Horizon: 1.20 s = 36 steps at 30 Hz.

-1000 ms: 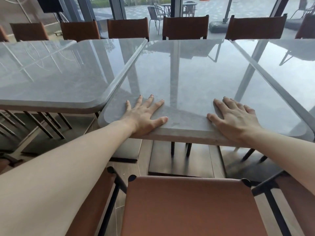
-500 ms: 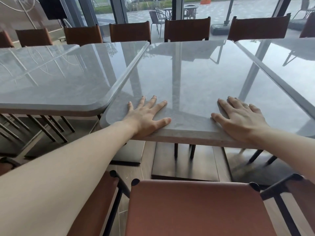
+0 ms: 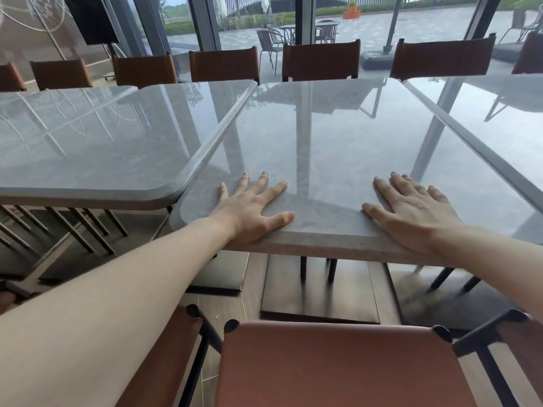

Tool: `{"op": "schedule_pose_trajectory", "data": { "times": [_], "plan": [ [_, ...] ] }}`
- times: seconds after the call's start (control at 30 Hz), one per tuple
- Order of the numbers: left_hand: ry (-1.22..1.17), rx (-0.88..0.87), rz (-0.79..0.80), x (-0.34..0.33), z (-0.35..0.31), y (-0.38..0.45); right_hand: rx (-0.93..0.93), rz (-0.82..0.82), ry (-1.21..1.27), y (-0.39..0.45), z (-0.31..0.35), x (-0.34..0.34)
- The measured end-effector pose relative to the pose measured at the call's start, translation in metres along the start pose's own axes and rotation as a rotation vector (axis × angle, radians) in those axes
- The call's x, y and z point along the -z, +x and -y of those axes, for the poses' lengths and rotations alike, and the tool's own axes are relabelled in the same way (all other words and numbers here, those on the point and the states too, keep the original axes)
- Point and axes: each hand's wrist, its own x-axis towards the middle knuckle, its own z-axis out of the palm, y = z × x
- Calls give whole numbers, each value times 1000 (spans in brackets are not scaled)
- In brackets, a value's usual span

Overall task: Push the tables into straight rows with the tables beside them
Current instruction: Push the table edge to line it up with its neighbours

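Observation:
The middle grey stone table lies straight ahead. My left hand rests palm-down, fingers spread, near its front left corner. My right hand lies flat the same way near the front right, its heel over the edge. Neither hand holds anything. The left table touches the middle one along its side, and its front edge sits farther from me than the middle table's front edge. The right table butts against the other side; its front edge is hidden by my right arm.
A brown leather chair stands right under me, with others to each side. A row of brown chairs lines the far side before glass windows. The middle table's dark base plate sits on the wooden floor.
The whole scene has slid lower in the view and more of the windows shows. Both hands stay flat in the same places on the middle table. The offset to the left table looks unchanged.

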Motion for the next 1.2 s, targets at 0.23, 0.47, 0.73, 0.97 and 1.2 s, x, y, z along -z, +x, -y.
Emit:
{"op": "schedule_pose_trajectory", "data": {
  "times": [0.23, 0.47, 0.73, 0.97, 1.2],
  "plan": [
    [11, 4, 5, 0, 1, 2, 2, 5, -8, 2, 0, 0],
    [-4, 4, -1, 2, 1, 4, -2, 4, -8, 6, 1, 1],
    [-18, 10, 4, 2, 0, 4, -9, 8, 0, 6, 1, 1],
    [-14, 10, -6, 3, -2, 3, -6, -8, -5, 8, -1, -1],
    [-22, 11, -5, 3, -1, 5, -2, -10, -7, 12, -3, -2]
  ]
}}
